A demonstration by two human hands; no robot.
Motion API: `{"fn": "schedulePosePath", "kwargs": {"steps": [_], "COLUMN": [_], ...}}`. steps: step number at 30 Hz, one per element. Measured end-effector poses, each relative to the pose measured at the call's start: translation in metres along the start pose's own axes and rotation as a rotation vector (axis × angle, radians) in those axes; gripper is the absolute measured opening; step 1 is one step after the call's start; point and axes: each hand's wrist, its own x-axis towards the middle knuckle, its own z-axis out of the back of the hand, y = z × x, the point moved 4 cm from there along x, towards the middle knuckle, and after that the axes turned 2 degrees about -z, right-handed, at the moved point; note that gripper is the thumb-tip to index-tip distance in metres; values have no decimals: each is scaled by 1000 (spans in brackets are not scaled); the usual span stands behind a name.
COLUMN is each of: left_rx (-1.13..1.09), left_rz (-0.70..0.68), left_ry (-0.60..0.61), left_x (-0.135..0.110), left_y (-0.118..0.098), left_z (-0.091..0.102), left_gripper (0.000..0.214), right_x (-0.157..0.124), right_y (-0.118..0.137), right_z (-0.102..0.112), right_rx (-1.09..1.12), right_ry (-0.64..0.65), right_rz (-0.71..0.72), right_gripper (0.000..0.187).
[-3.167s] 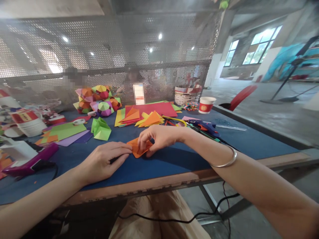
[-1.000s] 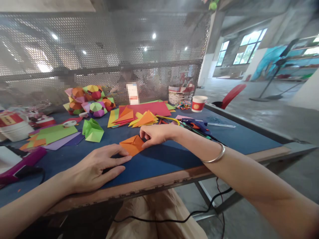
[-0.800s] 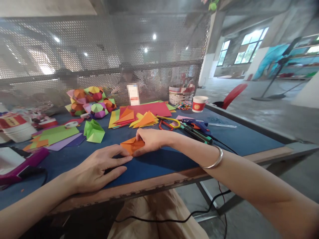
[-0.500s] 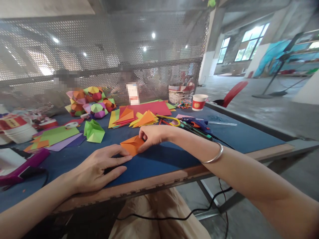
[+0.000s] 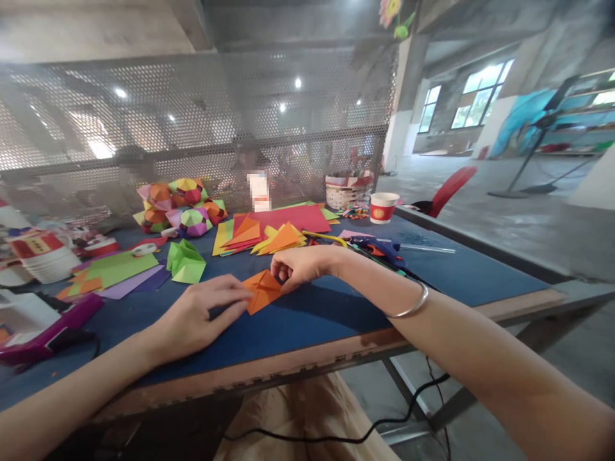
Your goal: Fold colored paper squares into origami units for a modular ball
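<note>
On the blue tabletop in front of me lies a small orange folded paper, its creased flaps partly raised. My left hand is at its left edge, fingers stretched out flat and fingertips slightly blurred at the paper. At the right corner, my right hand has its fingers curled, with thumb and fingertips closed on the paper; the exact grip is partly hidden. Just beyond my left hand stands a green folded paper piece. Behind the right hand is a pile of orange and yellow folded pieces.
Red paper sheets lie at the back, beside several colourful paper balls. A glue gun and a paper cup are to the right. Stacked cups and a purple object occupy the left. A mesh screen rises behind.
The orange paper's folds look more opened, with more of its lower point showing. My left fingers have shifted at its edge and drawn together. The whole view has shifted slightly.
</note>
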Motion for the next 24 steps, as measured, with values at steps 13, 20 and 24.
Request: {"fn": "schedulePosePath", "kwargs": {"steps": [13, 20, 24], "left_rx": [-50, -332, -456], "left_rz": [317, 509, 640], "left_ry": [267, 298, 56], "left_x": [68, 62, 54], "left_y": [43, 52, 58], "left_z": [-16, -16, -2], "left_gripper": [43, 26, 38], "right_x": [-2, 0, 4], "right_y": [3, -2, -1], "right_z": [1, 1, -1], "right_rx": [-57, 29, 210], "right_ry": [14, -94, -264], "right_rz": [32, 20, 71], "right_gripper": [36, 64, 53]}}
